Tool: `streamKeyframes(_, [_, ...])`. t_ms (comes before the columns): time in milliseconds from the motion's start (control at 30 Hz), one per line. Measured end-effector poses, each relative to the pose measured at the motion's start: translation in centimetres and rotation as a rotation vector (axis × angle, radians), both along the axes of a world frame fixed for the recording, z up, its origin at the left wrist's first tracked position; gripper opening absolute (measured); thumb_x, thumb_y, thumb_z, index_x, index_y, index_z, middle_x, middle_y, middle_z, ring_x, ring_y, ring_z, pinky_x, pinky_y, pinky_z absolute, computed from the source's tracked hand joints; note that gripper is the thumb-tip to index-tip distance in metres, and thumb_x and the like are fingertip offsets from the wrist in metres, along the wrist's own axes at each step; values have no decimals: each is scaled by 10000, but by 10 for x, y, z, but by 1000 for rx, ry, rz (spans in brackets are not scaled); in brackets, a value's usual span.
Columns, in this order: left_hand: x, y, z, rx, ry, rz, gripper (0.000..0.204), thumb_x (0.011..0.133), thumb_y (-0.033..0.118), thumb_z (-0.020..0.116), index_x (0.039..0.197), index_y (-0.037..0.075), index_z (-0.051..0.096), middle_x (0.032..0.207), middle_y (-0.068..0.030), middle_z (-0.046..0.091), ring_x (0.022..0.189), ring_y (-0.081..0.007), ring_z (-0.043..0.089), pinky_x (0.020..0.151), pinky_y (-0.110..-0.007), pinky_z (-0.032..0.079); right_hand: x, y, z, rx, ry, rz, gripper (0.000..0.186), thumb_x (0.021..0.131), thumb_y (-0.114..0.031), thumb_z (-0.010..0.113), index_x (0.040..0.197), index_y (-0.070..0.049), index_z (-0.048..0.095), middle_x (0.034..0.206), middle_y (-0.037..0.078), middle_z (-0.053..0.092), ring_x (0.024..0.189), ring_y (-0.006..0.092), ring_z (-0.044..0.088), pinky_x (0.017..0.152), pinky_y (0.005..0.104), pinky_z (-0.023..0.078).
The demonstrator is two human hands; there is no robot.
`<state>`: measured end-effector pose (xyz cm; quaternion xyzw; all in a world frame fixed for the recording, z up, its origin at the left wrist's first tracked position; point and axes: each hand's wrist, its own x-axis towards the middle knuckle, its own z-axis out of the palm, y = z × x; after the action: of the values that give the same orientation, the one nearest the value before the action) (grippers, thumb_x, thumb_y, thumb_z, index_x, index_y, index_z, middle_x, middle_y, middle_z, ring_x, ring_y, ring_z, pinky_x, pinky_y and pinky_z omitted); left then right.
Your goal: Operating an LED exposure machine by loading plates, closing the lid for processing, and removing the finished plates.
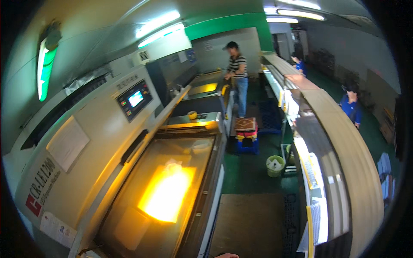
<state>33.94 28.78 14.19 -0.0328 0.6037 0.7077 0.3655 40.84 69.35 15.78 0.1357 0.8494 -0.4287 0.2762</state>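
Observation:
At the lower edge only a sliver of my right hand [226, 255] shows, beside the near corner of a large exposure machine. Its fingers are hidden, so what it holds, if anything, cannot be made out. My left hand is out of the picture. On my left the machine's flat glass bed [129, 189] lies under a raised pale cover [92, 120]. A bright yellow light patch [167, 193] glows on the glass. Set into the cover is a control panel [134, 99] with a lit screen.
Past the bed, a yellow tape roll [192, 115] sits on a ledge. A person [238, 79] in a striped shirt stands at a second machine. A blue stool [247, 144] with a cushion and a green bin [275, 165] stand in the aisle. Long shelving [340, 142] runs along the right.

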Motion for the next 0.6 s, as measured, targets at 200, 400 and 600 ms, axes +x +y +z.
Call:
streamKeyframes(200, [20, -67, 96, -419, 367, 317, 234, 891, 284, 634, 874, 58, 695, 819, -46, 680, 774, -119, 613, 689, -284, 503, -93, -90, 34, 51, 191, 235, 362, 938, -359, 548, 1047, -51, 705, 966, 163, 710, 854, 248, 658, 775, 367, 499])
streamKeyframes(400, [36, -98, 143, 77, 137, 949, 212, 894, 231, 677, 942, 37, 605, 797, -81, 640, 758, -165, 637, 676, -284, 518, -151, -266, 194, -601, -242, 653, 431, 935, -400, 578, 1080, -7, 682, 906, 98, 695, 828, 172, 613, 728, 333, 484])
streamKeyframes(600, [49, -144, 183, 12, 243, 1152, 206, 893, 53, 620, 1062, 29, 505, 1072, -140, 609, 833, -220, 646, 751, -342, 553, -149, -410, 163, -722, -59, 1464, 430, 935, -408, 590, 999, 6, 686, 809, 165, 680, 730, 236, 614, 709, 389, 488])
